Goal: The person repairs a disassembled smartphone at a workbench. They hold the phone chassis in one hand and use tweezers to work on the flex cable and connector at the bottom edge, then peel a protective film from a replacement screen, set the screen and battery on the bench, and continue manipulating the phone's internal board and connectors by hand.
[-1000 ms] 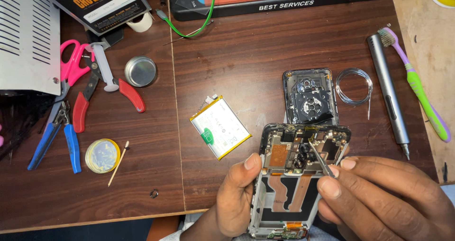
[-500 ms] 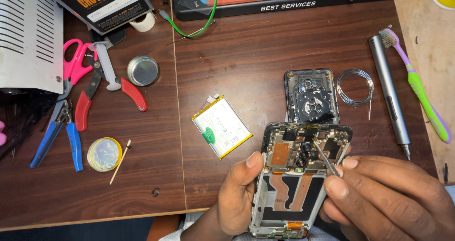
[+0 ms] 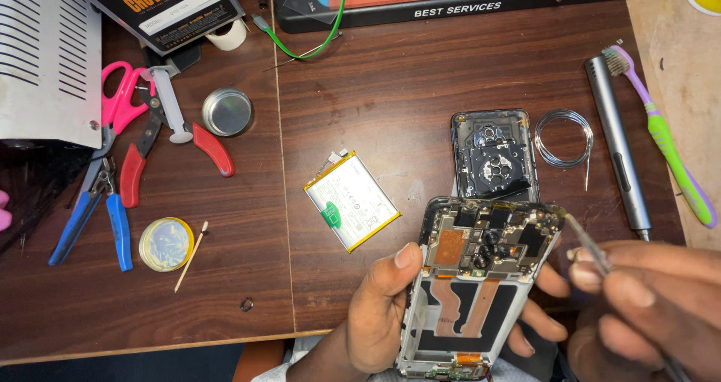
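The opened phone (image 3: pixel 473 292) was held by the left hand (image 3: pixel 383 314) over the near edge of the surface (image 3: pixel 390 74), its boards turned up, so that the tweezers (image 3: pixel 586 243) pinched in the fingers (image 3: pixel 589 273) of the right hand (image 3: pixel 646 307) could reach its top corner. The removed battery (image 3: pixel 351 200) and back cover (image 3: pixel 493 155) were laid just beyond on the brown wood, with pliers (image 3: pixel 161 153) and scissors (image 3: pixel 113 111) well apart at the left.

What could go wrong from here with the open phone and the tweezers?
The tweezers in the right hand point at the bare circuit board of the opened phone; a slip might scratch parts. The left hand holds the phone partly past the table edge, so it could drop.
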`<state>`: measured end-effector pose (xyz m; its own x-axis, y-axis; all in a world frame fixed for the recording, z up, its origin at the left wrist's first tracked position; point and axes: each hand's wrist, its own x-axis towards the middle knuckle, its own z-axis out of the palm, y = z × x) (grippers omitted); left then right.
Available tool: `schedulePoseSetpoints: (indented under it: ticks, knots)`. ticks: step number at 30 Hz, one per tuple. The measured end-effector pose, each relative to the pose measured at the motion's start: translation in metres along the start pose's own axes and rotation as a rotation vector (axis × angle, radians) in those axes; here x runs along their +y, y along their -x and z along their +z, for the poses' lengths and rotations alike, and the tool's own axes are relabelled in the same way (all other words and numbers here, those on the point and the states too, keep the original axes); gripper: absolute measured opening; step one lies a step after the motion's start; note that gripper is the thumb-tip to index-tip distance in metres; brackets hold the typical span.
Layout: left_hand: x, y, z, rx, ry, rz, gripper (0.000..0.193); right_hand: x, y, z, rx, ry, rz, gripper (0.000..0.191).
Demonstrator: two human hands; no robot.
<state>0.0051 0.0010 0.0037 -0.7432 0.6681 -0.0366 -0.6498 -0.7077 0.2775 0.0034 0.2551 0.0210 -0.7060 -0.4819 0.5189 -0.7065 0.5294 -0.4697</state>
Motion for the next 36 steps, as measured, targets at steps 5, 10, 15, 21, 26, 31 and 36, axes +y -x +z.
schedulePoseSetpoints:
  ticks: [5,10,15,21,26,31,36]
  knots:
    - [0.002,-0.005,0.002,-0.004,-0.053,0.032,0.096,0.011,0.016,0.0,0.081,-0.024,0.137,0.038]
    - [0.003,-0.003,-0.001,-0.012,-0.031,0.025,0.096,0.003,-0.003,-0.012,-0.087,-0.028,0.199,0.039]
    - [0.001,-0.003,-0.002,0.004,-0.018,0.029,0.096,0.001,0.026,0.009,0.191,-0.02,0.422,0.039]
    - [0.003,-0.002,0.0,-0.04,0.352,0.022,0.082,0.019,0.134,0.033,0.429,-0.215,0.582,0.034]
    - [0.009,-0.005,0.005,0.004,-0.069,0.056,0.091,0.014,0.102,0.023,0.317,-0.114,0.793,0.034]
    - [0.01,-0.007,0.009,-0.044,0.283,0.038,0.083,0.037,0.03,-0.008,0.094,-0.685,1.554,0.053]
    - [0.012,-0.008,0.01,-0.014,-0.049,0.065,0.091,0.001,0.061,0.02,0.372,-0.211,0.869,0.047]
